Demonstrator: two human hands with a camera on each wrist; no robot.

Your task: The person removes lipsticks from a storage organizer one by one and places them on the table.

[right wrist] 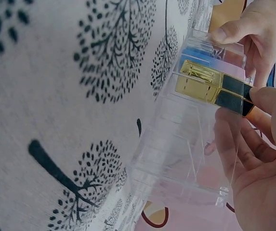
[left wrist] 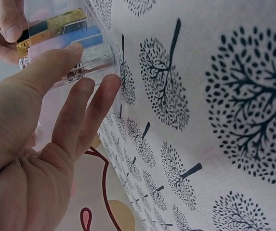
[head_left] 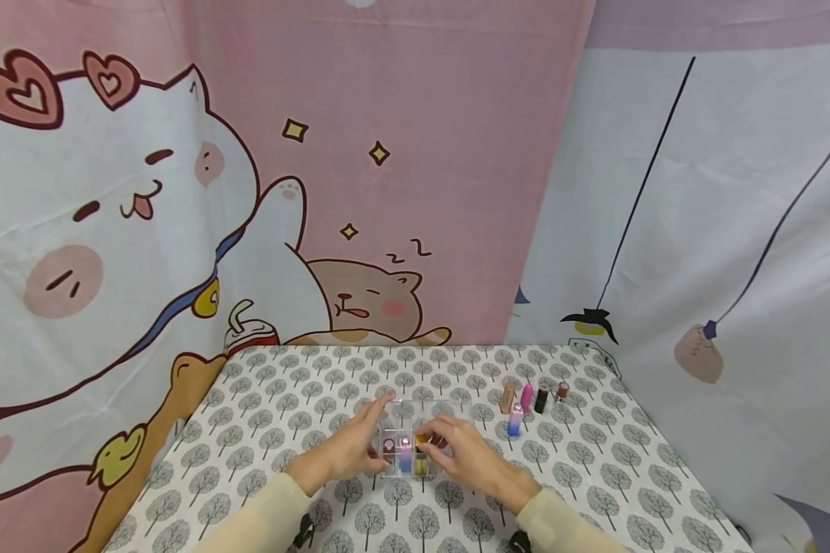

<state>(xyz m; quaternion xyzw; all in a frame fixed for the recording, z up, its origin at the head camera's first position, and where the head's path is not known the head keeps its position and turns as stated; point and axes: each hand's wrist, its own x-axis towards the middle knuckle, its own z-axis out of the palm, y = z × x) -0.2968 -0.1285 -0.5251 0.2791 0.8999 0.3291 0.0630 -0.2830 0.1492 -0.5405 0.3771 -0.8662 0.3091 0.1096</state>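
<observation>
A clear plastic compartment box (head_left: 432, 405) stands on the table between both hands. With thumb and fingers, my right hand (head_left: 466, 457) pinches the dark cap end of a gold and black lipstick (right wrist: 200, 84), whose gold end sits in a front compartment. Beside it in the box stand a pink and blue lipstick tube (head_left: 405, 457) and a clear tube with a dark red-brown part (head_left: 389, 445). My left hand (head_left: 349, 449) rests against the box's left side, thumb at the front and fingers extended, mostly straight in the left wrist view (left wrist: 41, 120).
To the right of the box stand a rose-gold tube (head_left: 508, 398), a magenta tube (head_left: 526, 398), a black tube (head_left: 541, 399), a brown-topped tube (head_left: 562, 392) and another pink and blue tube (head_left: 515, 421). A tree-print cloth (head_left: 283, 407) covers the table; a cartoon curtain (head_left: 443, 192) hangs behind.
</observation>
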